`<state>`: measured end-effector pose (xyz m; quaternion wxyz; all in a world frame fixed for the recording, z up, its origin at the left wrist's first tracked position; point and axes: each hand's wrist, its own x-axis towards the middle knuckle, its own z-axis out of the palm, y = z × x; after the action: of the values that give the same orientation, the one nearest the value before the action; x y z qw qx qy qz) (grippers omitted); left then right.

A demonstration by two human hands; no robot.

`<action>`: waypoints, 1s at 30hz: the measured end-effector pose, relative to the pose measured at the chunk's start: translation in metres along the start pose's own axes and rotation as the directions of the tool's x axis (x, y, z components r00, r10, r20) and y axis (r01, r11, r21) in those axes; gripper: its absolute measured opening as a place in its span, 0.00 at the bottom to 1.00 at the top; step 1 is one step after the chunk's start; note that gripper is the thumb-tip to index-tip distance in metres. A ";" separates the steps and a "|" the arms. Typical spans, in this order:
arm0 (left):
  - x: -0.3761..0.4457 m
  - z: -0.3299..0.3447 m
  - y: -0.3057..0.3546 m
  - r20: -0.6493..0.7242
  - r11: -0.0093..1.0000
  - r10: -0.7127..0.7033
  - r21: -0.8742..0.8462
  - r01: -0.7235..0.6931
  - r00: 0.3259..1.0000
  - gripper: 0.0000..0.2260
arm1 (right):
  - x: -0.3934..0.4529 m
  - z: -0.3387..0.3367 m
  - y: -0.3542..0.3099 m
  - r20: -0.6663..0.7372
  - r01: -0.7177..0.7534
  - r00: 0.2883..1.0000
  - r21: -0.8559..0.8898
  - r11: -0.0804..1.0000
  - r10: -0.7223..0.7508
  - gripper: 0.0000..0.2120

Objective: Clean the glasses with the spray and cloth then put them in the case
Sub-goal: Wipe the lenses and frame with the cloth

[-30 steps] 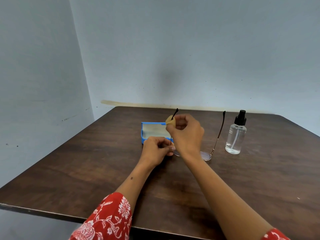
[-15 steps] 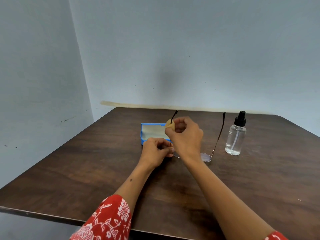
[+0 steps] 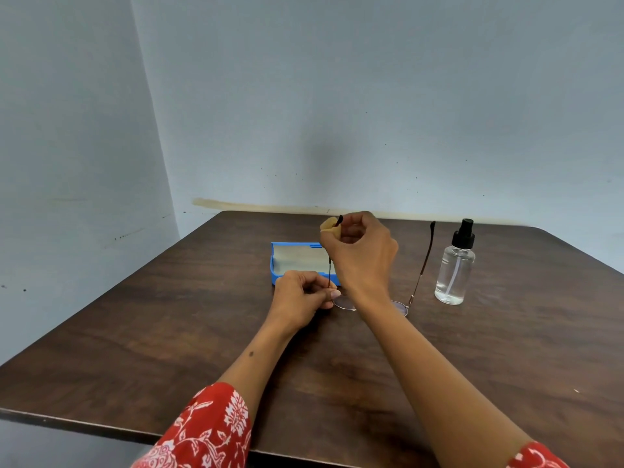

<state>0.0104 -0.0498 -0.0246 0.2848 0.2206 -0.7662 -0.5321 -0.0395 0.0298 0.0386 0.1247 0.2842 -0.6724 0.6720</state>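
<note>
Thin-rimmed glasses [image 3: 418,278] stand on the dark wooden table [image 3: 169,332], lenses toward me and both temple arms unfolded and pointing away. My left hand [image 3: 302,297] pinches the frame at the left hinge. My right hand [image 3: 361,251] pinches a small yellowish cloth [image 3: 329,226] round the dark tip of the left temple arm. The open blue case [image 3: 290,261] with a pale lining lies just behind my left hand. A clear spray bottle [image 3: 455,268] with a black pump stands upright to the right of the glasses.
The table sits in a corner of pale blue walls [image 3: 337,113]. Its front edge [image 3: 101,427] runs below my red patterned sleeves [image 3: 209,430].
My right hand has slid the cloth up along the left temple arm to its tip. My left hand and the rest have stayed where they were.
</note>
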 end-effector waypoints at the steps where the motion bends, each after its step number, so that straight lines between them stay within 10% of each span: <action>1: 0.000 0.000 0.000 -0.001 1.000 0.003 -0.004 -0.003 1.000 0.06 | 0.000 0.000 -0.002 -0.015 0.009 1.000 0.018 1.000 -0.009 0.09; 18: 0.003 0.001 -0.004 0.001 0.999 0.000 -0.038 0.000 1.000 0.03 | 0.005 -0.035 -0.029 -0.128 -0.005 0.991 0.209 0.978 0.032 0.06; 25: 0.004 0.000 -0.004 -0.023 0.997 0.009 -0.080 -0.011 1.000 0.04 | -0.002 -0.125 0.006 0.054 -0.246 0.960 -0.302 0.921 0.274 0.02; 30: 0.001 0.007 -0.001 0.021 0.993 0.034 -0.116 -0.032 0.999 0.04 | -0.005 -0.137 0.032 0.101 -0.402 0.884 -0.328 0.855 0.455 0.04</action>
<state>0.0043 -0.0461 -0.0277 0.2972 0.1850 -0.7409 -0.5732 -0.0818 0.1626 0.0183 -0.0470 0.1625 -0.8206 0.5459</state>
